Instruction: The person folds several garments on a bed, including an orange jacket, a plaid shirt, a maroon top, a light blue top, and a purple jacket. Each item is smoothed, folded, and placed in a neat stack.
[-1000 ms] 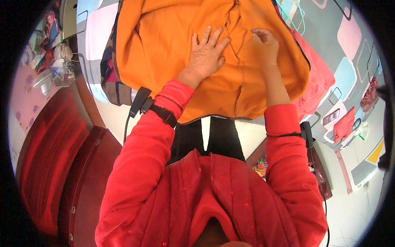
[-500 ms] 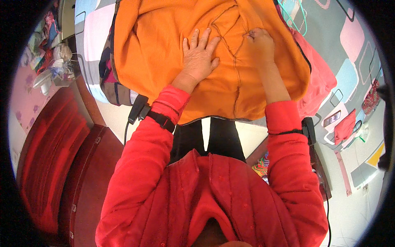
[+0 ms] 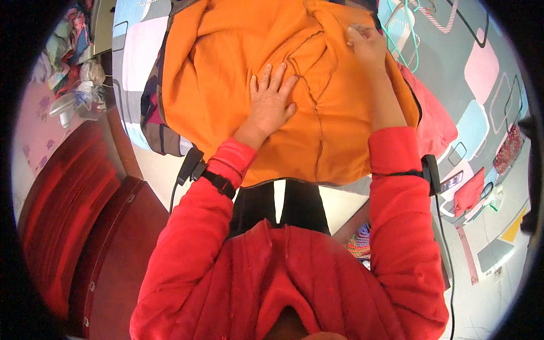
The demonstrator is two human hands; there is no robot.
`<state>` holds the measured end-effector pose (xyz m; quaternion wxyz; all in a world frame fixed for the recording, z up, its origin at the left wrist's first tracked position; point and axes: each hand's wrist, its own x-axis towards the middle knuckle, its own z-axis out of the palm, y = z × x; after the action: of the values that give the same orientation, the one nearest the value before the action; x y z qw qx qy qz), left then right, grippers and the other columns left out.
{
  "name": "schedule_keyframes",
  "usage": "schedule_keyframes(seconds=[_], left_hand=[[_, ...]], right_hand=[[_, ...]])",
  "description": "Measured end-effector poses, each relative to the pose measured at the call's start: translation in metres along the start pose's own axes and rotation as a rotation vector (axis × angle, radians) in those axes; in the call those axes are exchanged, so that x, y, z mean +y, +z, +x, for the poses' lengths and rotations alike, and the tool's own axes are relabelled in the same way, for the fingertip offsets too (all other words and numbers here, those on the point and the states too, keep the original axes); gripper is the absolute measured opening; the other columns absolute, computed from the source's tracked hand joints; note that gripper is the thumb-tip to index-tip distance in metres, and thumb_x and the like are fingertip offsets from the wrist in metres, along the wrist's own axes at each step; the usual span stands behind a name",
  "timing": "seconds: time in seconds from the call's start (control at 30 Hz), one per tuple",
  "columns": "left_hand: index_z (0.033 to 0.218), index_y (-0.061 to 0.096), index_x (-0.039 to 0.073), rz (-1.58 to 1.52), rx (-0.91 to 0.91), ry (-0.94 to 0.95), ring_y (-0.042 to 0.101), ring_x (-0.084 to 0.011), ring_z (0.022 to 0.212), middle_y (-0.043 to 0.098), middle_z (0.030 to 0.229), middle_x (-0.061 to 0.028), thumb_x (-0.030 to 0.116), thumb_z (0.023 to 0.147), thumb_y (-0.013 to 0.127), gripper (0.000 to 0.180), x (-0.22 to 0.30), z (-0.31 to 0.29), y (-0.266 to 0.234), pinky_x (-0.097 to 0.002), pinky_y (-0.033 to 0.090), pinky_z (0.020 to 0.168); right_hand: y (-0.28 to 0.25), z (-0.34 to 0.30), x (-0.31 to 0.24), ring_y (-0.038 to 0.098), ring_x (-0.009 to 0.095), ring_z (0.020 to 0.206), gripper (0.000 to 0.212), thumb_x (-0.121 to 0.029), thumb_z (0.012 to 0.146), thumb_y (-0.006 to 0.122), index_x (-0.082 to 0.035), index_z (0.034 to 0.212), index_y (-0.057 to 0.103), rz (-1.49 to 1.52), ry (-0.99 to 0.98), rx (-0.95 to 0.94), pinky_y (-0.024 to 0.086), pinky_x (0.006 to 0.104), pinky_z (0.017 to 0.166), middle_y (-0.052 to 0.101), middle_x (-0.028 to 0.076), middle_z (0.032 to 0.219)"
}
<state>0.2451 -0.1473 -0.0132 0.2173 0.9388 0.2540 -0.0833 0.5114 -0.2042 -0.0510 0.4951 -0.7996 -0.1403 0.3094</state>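
Observation:
An orange fleece garment [image 3: 226, 96] with dark stitched seams lies spread before me, its dark-trimmed edge nearest my legs. My left hand [image 3: 268, 105] rests flat on its middle, fingers spread and holding nothing. Farther up and to the right, my right hand [image 3: 367, 45] is over the orange cloth near its far right edge. Its fingers are curled together, slightly blurred, and whatever they hold is too small to make out. The V-shaped seams meet between the two hands.
Under the garment is a patterned bedspread [image 3: 445, 65]. Pink cloth [image 3: 433, 122] shows along the right. Green hangers [image 3: 401, 48] lie at the far right, with a phone [image 3: 451, 181] and red pouch [image 3: 469, 192] nearer. A dark red wooden piece [image 3: 127, 249] stands at the left.
My right hand has moved up and slightly right, away from the V-shaped seam. My left hand is still flat on the cloth. The garment sits a little lower in view.

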Motion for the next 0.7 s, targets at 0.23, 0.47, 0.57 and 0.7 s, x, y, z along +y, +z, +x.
schedule_keyframes(seconds=[0.23, 0.47, 0.57, 0.7], left_hand=[[0.135, 0.044, 0.018, 0.009, -0.011, -0.032, 0.023, -0.0370, 0.138, 0.028, 0.150, -0.0120, 0.028, 0.071, 0.070, 0.069, -0.005, -0.007, 0.002, -0.0570, 0.019, 0.109], [0.133, 0.044, 0.016, 0.053, -0.026, -0.041, 0.022, -0.0379, 0.137, 0.027, 0.149, -0.0129, 0.028, 0.070, 0.071, 0.070, -0.003, -0.004, 0.006, -0.0582, 0.019, 0.108], [0.133, 0.044, 0.015, 0.040, -0.017, -0.038, 0.023, -0.0384, 0.137, 0.027, 0.149, -0.0128, 0.028, 0.070, 0.070, 0.070, -0.003, -0.004, 0.007, -0.0589, 0.019, 0.108], [0.133, 0.044, 0.015, 0.039, -0.001, -0.029, 0.023, -0.0383, 0.136, 0.028, 0.149, -0.0120, 0.029, 0.069, 0.070, 0.070, -0.005, -0.004, 0.008, -0.0598, 0.020, 0.107]], right_hand=[[0.006, 0.006, 0.013, 0.067, 0.015, 0.082, 0.026, -0.018, 0.078, 0.073, -0.003, 0.099, 0.068, -0.321, -0.349, -0.083, 0.053, 0.0277, 0.071, 0.070, 0.008, 0.096], [0.035, 0.006, 0.016, 0.067, 0.027, 0.082, 0.020, -0.019, 0.079, 0.069, -0.007, 0.094, 0.069, -0.784, -0.432, 0.073, 0.052, 0.0395, 0.074, 0.069, 0.009, 0.093], [0.037, 0.010, 0.019, 0.066, 0.025, 0.081, 0.018, -0.019, 0.081, 0.067, -0.006, 0.092, 0.069, -0.843, -0.427, 0.088, 0.052, 0.0383, 0.072, 0.069, 0.008, 0.087], [0.009, 0.012, 0.012, 0.062, 0.017, 0.072, 0.015, -0.018, 0.084, 0.065, -0.003, 0.084, 0.067, -0.123, -0.139, 0.079, 0.050, 0.0312, 0.067, 0.065, 0.003, 0.074]])
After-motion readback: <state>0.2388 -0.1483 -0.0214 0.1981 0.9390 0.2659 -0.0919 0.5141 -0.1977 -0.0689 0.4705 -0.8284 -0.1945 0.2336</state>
